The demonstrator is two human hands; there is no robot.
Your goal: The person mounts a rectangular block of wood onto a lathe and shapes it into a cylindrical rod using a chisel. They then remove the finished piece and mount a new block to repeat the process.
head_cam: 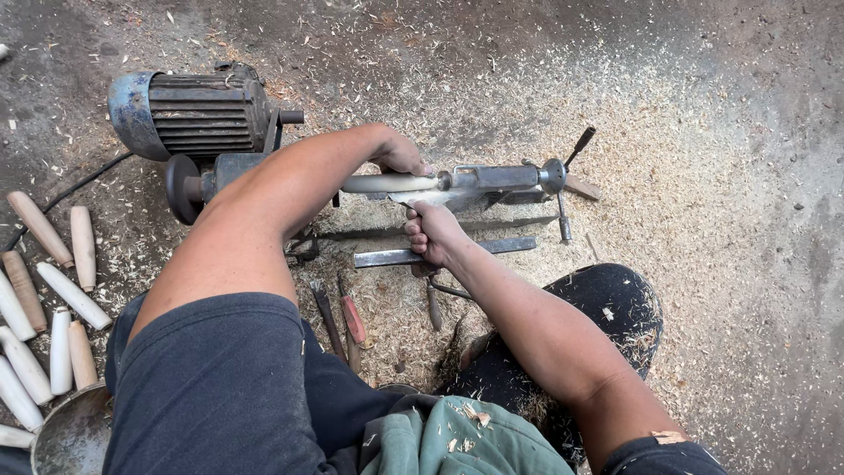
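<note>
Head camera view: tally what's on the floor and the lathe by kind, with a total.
Turned wooden pieces lying at the left: 10
Wooden piece on the lathe: 1
Tool gripped in the right hand: 1
Loose hand tools by the knee: 3
Electric motor: 1
Metal bowl: 1
Total: 17

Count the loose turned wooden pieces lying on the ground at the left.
11 in view, all at the left edge: two upper ones, three in the middle, five lower and one at bottom. More may lie beyond the frame.
</note>
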